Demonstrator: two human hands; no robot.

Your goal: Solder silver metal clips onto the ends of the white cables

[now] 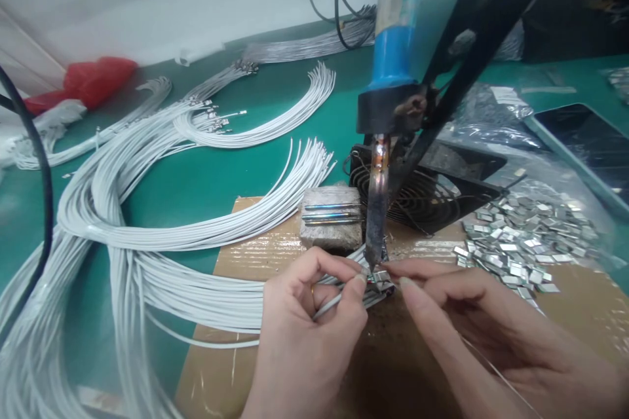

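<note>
Thumb and forefinger of your left hand (314, 321) pinch a white cable (327, 306) just left of the soldering iron (383, 108), near its lower end. The cable's long axis slants away from you and rightward, pointing at the foot of the iron, where a small metal connector (382, 278) sits directly below the tip. Your fingers hide whether cable and connector are joined, and you cannot tell here whether the tip touches metal. Your right hand (472, 327), on the iron's right, holds a thin wire (496, 372) that trails out toward you; its far end is too small to make out. Both sets of fingertips flank the connector, the left ones nearer, the right ones just beside it. Farther out, a grey block (331, 236) stands just left of the iron, a black fan guard (427, 190) behind it to the right, loose metal pieces (521, 242) well to its right, and bundled white cables (206, 229) sweep across its left.
</note>
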